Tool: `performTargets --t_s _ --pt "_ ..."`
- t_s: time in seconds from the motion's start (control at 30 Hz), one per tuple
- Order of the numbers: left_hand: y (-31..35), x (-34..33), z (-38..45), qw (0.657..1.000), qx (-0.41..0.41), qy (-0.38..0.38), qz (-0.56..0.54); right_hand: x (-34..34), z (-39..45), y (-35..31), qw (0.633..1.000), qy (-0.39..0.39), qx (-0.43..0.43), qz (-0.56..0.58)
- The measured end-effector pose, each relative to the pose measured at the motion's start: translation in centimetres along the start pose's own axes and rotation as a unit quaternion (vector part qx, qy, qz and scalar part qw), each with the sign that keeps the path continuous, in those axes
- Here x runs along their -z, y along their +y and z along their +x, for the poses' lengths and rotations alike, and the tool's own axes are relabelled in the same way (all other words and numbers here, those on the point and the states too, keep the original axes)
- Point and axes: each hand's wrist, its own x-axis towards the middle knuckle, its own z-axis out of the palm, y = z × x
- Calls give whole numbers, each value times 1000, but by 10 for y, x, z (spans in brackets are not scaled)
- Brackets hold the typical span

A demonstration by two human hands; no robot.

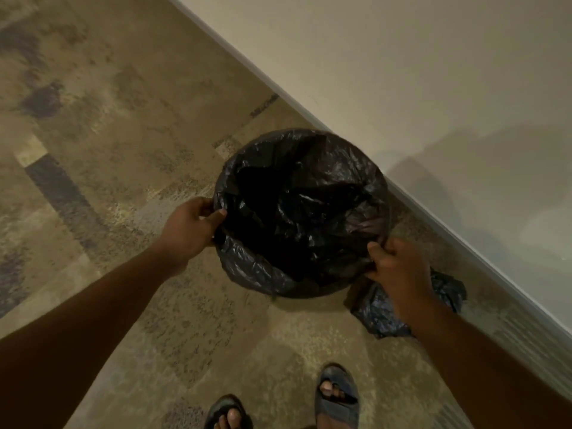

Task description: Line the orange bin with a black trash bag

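A round bin stands on the carpet beside the wall, fully wrapped by a black trash bag (301, 212) whose mouth is folded over the rim; no orange shows. My left hand (188, 227) pinches the bag's edge at the bin's left rim. My right hand (396, 270) grips the bag's edge at the near right rim. A bunched piece of black plastic (445, 292) lies on the floor under my right wrist; whether it is part of the same bag I cannot tell.
Patterned beige carpet (123, 134) covers the floor. A pale wall with a baseboard (433, 88) runs diagonally just behind the bin. My two feet in dark sandals (337, 394) stand at the bottom edge, close to the bin.
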Motion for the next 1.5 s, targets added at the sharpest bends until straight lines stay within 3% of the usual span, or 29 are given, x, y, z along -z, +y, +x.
performTargets --t_s 0.13,0.33,0.57,0.87,1.13,1.3,1.43,1.5 --pt "35 -6 30 1000 -18 23 -3 4 30 -43 998 -13 -20 62" --pt "80 -22 81 998 -28 45 19 13 80 -91 998 42 34 16" --pt "107 -43 128 997 -42 59 41 19 149 -125 999 16 5 41" --pt "96 -65 156 996 -28 59 58 6 193 -116 999 -28 2 27" --pt "99 -68 165 996 -44 40 67 4 204 -106 999 -12 -15 37" --pt "94 -68 163 994 -47 38 90 5 192 -106 1000 -8 -3 -10" --pt "91 -73 155 975 -62 95 192 8 165 -106 966 88 115 -216" --pt "89 -74 145 956 -105 114 249 10 146 -111 955 102 142 -240"
